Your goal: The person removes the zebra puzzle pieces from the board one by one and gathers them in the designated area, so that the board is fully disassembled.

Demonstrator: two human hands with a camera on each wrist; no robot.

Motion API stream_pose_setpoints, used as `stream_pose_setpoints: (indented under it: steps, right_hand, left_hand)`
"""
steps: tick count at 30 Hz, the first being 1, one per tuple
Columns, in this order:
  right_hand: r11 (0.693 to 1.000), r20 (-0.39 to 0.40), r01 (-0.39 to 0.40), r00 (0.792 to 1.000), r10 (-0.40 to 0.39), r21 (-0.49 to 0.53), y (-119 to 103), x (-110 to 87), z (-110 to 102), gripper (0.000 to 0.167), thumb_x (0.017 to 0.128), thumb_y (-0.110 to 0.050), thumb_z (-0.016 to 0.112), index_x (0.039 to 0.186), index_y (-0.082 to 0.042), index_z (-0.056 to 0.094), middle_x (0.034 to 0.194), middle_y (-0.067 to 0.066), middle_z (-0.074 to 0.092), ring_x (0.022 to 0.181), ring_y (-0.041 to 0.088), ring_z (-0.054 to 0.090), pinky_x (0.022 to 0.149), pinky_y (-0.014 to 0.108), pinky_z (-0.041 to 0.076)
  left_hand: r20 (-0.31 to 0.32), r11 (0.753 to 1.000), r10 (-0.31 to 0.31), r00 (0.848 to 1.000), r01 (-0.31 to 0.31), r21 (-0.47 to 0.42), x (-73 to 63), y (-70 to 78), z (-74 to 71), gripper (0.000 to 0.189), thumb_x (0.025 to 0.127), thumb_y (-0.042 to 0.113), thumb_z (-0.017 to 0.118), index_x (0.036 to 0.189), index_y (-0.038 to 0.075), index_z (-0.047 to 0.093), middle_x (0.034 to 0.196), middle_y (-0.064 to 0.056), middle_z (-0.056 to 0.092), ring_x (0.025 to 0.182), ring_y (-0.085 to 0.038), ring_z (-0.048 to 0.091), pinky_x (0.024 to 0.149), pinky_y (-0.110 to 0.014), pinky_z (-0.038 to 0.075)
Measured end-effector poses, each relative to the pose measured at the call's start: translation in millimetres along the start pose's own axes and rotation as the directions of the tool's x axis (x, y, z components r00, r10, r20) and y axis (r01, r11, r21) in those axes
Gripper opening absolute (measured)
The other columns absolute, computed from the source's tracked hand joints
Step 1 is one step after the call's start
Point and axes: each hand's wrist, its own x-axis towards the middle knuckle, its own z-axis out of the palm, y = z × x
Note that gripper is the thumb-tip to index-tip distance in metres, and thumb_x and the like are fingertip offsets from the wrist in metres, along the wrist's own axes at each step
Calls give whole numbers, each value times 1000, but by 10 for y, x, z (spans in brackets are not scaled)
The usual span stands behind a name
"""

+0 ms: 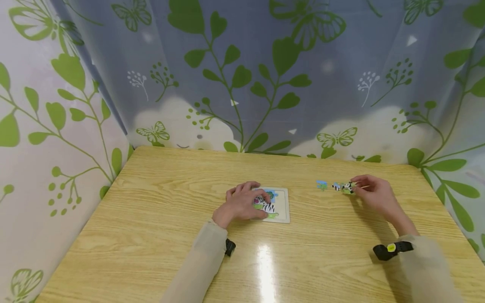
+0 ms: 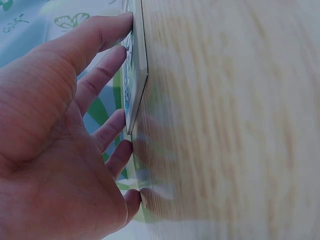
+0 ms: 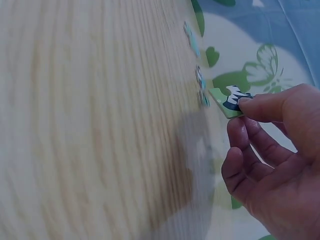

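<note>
"Where's the flat green puzzle piece with black-and-white markings (image 3: pixel 230 104)?"
"Pinched by the right hand's (image 1: pixel 373 194) thumb and fingers, just above the pale wooden worktop (image 1: pixel 151 252), near small loose blue-patched puzzle pieces (image 1: pixel 321 183)."
"The left hand (image 1: pixel 244 204)?"
"Fingers spread, touching the square white-rimmed puzzle tray (image 1: pixel 286 206)."
"Beyond?"
"Leaf-and-butterfly-patterned fabric (image 1: pixel 242 75) behind the worktop."

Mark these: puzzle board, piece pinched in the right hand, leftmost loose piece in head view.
Puzzle board (image 1: pixel 281 206), head view: bare cream area inside its right rim.
Pinched piece (image 3: pixel 226 104), right wrist view: printed face.
Leftmost loose piece (image 1: pixel 321 184), head view: printed middle.
</note>
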Motion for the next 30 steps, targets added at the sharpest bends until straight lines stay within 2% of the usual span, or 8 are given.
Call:
stream_pose_setpoints:
  steps: [8, 15, 20, 24, 27, 30]
  right_hand:
    - [999, -6, -41, 999, 41, -18, 141, 34, -67, 29, 101, -12, 61, 125, 3, 65, 110, 23, 67, 80, -16, 53, 68, 14, 50]
    - [999, -14, -43, 999, 43, -12, 213, 65, -52, 29, 101, -12, 61, 125, 4, 65, 113, 27, 65, 79, -16, 52, 61, 22, 53]
    - [997, -19, -57, 998, 56, -48, 254, 100, -35, 31, 102, -15, 61, 125, 4, 66, 113, 27, 67, 79, -18, 49, 60, 21, 53]
    - [995, -29, -67, 997, 65, -67, 270, 107, -23, 32, 102, -18, 62, 126, 3, 66, 114, 26, 67, 81, -16, 49, 62, 19, 52]
    - [995, -32, -66, 997, 63, -72, 244, 93, -18, 33, 102, -20, 61, 126, 3, 67, 116, 27, 67, 84, -5, 57, 63, 17, 51]
    - [996, -32, -58, 998, 56, -61, 175, 51, -12, 35, 103, -22, 61, 126, 2, 67, 118, 28, 67, 84, -5, 59, 64, 16, 51]
  left_hand:
    - [2, 1000, -3, 1000, 3, 0, 4, -3, 2, 26, 91, 40, 75, 115, 37, 66, 164, 1, 32, 151, -39, 25, 116, -65, 16]
    - [1, 1000, -7, 1000, 7, 7, -2, 3, -3, 26, 91, 40, 75, 115, 37, 66, 164, 1, 32, 150, -39, 26, 115, -65, 17]
    - [-1, 1000, -2, 1000, 2, 8, -5, 9, -2, 27, 91, 40, 75, 117, 37, 66, 165, 1, 31, 151, -38, 26, 117, -65, 17]
    - [5, 1000, 10, 1000, -10, 12, -12, 2, -5, 29, 92, 41, 74, 119, 37, 65, 166, 0, 30, 153, -38, 26, 118, -65, 16]
    - [16, 1000, 27, 1000, -27, 5, -25, -22, -10, 31, 93, 42, 73, 123, 37, 65, 168, -2, 28, 154, -38, 25, 119, -66, 14]
    - [19, 999, 45, 999, -45, -10, -39, -46, -13, 35, 94, 41, 72, 128, 36, 65, 168, -4, 27, 154, -37, 26, 119, -66, 13]
